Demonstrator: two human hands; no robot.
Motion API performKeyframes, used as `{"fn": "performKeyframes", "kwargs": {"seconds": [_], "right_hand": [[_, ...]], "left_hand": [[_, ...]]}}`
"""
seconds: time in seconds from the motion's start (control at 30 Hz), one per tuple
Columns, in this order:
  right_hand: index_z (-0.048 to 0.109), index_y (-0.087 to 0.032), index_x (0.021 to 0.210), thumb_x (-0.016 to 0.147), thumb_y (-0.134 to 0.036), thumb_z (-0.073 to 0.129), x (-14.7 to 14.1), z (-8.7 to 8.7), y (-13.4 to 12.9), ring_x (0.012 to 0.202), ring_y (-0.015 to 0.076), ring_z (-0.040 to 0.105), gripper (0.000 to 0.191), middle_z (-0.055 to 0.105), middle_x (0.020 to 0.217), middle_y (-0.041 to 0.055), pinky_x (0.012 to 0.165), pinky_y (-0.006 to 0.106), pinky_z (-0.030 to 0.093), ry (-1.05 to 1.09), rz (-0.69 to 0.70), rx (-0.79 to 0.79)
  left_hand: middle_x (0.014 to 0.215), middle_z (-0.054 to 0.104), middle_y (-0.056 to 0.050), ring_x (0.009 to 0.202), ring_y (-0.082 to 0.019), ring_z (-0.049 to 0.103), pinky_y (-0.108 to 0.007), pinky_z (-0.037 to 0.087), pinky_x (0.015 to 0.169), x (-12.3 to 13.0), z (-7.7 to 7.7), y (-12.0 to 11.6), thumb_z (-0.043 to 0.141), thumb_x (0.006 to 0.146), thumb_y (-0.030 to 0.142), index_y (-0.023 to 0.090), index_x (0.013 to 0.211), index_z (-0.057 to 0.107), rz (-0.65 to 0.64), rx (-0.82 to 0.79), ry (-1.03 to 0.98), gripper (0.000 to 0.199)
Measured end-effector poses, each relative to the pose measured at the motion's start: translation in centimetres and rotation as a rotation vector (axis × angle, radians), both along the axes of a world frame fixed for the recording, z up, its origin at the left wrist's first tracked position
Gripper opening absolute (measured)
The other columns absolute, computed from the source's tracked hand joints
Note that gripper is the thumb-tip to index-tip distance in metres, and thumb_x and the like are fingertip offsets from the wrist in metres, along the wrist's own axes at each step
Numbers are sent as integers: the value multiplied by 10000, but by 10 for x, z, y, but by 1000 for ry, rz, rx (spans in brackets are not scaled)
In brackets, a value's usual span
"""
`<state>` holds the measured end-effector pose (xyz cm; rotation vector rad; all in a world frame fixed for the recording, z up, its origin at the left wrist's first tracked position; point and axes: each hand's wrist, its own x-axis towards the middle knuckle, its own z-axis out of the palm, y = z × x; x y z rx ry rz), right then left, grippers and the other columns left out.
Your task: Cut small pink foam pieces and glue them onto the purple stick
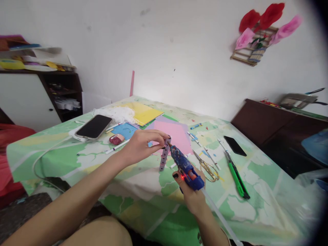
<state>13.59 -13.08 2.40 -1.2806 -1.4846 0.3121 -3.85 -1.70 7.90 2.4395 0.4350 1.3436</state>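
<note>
Between thumb and fingers, my left hand [146, 145] pinches the top of a narrow lilac strip with dark spots [164, 158], which hangs down over the table. My right hand [192, 196] is wrapped round a blue hot glue gun [183, 165] with a red light glowing near its grip. The gun's nozzle points up and left, right at the strip's upper part; whether it touches I cannot tell. A long whitish glue stick [221, 218] runs out of the gun's back end. Behind the strip lies pink paper [175, 131] on the table.
Gold-handled scissors [208, 169], a green utility knife [237, 177] and a black phone [235, 146] lie to the right. On the left are another phone [94, 127] with a cable, white yarn [115, 114], a yellow sheet [143, 112] and a dark red object [116, 139]. Several markers are scattered about.
</note>
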Motion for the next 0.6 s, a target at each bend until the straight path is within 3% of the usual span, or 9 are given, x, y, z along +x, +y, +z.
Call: {"fn": "performKeyframes", "kwargs": {"seconds": [0.3,0.6], "right_hand": [[567,-180,709,805,-381,600,11,4,-15,535,120,500,225,559,630,-7,494,242,395,-51,18,27],[674,-161,785,695,-441,685,81,-17,-32,506,161,543,294,653,663,46,446,273,428,45,-423,-42]], "left_hand": [[945,747,-71,903,-184,699,-259,545,814,-1,1,1,650,783,122,164,720,674,18,14,-10,79],[841,758,-44,809,-167,712,-210,548,696,-1,11,4,665,768,108,161,677,674,24,55,55,106]]}}
